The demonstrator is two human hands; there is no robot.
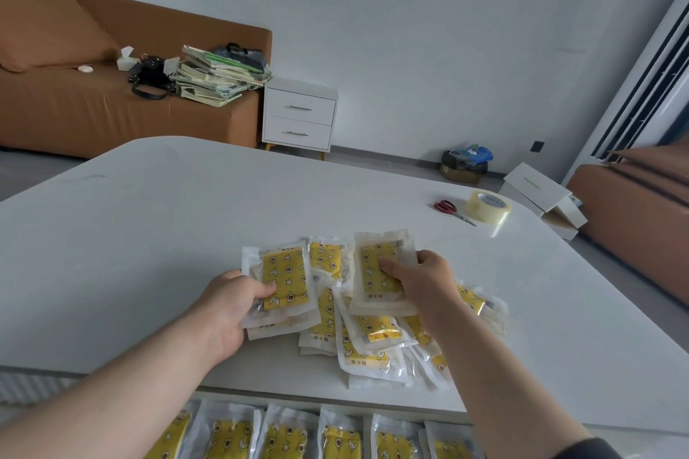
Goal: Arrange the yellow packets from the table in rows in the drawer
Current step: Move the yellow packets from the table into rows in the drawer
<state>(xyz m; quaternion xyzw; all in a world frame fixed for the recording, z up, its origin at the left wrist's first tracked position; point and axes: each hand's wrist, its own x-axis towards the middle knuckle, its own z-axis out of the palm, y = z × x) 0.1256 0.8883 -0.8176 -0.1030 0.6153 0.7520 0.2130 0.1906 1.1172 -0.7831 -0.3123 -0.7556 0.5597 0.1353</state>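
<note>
Left hand (231, 306): holds a small stack of yellow packets (285, 279), thumb on top.
Right hand (421, 283): pinches a second stack (376, 272).
Pile (373, 339): more packets lie mixed up on the white table (149, 235), under both hands.
Drawer packets (285, 436): side by side in one row, below the near table edge.
Writing: small marks on each packet, too small to read.
Far right: red scissors (449, 209) beside a tape roll (486, 207); its blue print is blurry.

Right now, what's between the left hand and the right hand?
In the head view, yellow packets lie loose on the table between the left hand and the right hand.
</note>
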